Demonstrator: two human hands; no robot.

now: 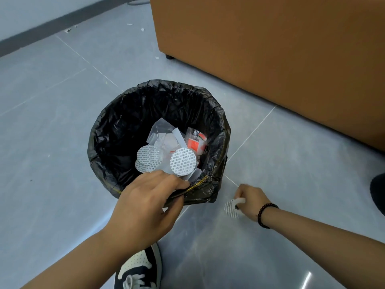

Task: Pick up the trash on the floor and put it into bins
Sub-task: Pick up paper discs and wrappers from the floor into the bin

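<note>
A round bin [108,142] lined with a black bag stands on the grey floor. Inside lie white printed discs [183,162], clear wrappers and an orange packet [195,143]. My left hand [150,207] grips the bin's near rim, fingers curled over the bag's edge. To the right of the bin, my right hand [249,200] is low at the floor and pinches a white printed paper scrap [231,210]. A dark bead bracelet sits on that wrist.
A large brown cabinet [270,59] stands behind and right of the bin. Small paper scraps [142,29] lie on the floor near the far wall. My shoe [139,270] is at the bottom edge. A dark object [378,192] shows at the right edge.
</note>
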